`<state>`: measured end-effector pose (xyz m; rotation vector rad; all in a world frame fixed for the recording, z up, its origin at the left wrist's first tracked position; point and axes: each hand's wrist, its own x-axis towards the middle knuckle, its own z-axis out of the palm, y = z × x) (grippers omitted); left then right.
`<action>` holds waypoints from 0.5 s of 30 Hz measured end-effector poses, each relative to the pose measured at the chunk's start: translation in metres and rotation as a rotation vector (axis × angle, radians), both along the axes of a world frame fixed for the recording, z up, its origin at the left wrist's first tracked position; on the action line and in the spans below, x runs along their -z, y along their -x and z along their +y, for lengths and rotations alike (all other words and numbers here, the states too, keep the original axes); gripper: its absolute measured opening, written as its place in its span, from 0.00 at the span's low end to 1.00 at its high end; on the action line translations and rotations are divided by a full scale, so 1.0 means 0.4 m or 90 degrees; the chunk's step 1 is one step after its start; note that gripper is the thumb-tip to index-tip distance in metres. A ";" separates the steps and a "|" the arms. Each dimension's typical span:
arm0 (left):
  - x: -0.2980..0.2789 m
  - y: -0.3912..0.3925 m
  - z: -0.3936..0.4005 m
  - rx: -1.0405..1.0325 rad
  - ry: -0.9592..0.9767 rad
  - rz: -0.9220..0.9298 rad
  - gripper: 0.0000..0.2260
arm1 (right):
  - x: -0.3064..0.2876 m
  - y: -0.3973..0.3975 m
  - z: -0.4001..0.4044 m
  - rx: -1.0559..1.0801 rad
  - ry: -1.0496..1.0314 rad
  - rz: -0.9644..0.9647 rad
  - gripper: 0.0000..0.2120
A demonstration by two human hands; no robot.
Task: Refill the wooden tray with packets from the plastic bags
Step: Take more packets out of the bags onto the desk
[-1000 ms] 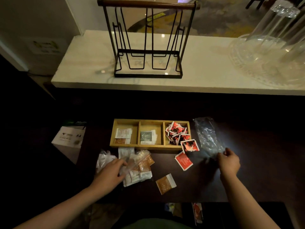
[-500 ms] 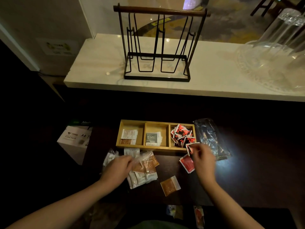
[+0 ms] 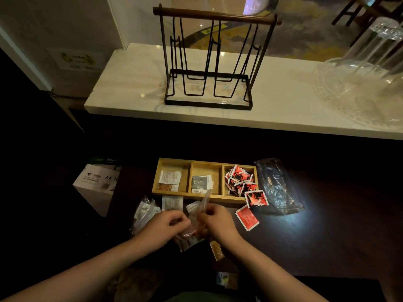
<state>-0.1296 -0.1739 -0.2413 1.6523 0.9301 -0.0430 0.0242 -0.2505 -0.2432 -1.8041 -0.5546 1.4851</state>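
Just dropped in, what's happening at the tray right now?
Both hands, left hand and right hand, grip a clear plastic bag of brown packets in front of the wooden tray, apparently opening it. The tray's right compartment is heaped with red packets; the left and middle hold only a few. Two red packets lie loose by the tray's right end, beside a seemingly empty plastic bag.

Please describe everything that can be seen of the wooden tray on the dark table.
The wooden tray is a low, light-coloured rectangular box, seemingly bamboo, lying flat on the dark table below the white counter. Two dividers make three compartments. The left one holds a few pale packets, the middle one a grey packet, the right one a heap of red packets. One red packet leans over its front right corner. Neither hand touches it.
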 end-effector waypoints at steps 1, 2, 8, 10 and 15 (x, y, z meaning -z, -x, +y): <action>-0.002 0.001 0.000 -0.026 0.044 -0.015 0.06 | -0.004 0.000 -0.004 -0.032 -0.004 -0.058 0.07; -0.001 0.002 0.000 -0.064 0.087 -0.028 0.06 | -0.009 0.001 -0.006 -0.081 -0.014 -0.131 0.08; 0.021 0.004 -0.012 -0.194 0.192 -0.056 0.07 | -0.012 0.041 -0.001 -0.269 -0.113 -0.327 0.11; 0.022 0.002 -0.014 -0.200 0.196 -0.049 0.08 | -0.008 0.043 0.001 -0.243 -0.115 -0.318 0.08; 0.006 0.001 -0.006 -0.163 0.141 -0.029 0.09 | -0.005 0.046 0.007 -0.150 -0.103 -0.197 0.10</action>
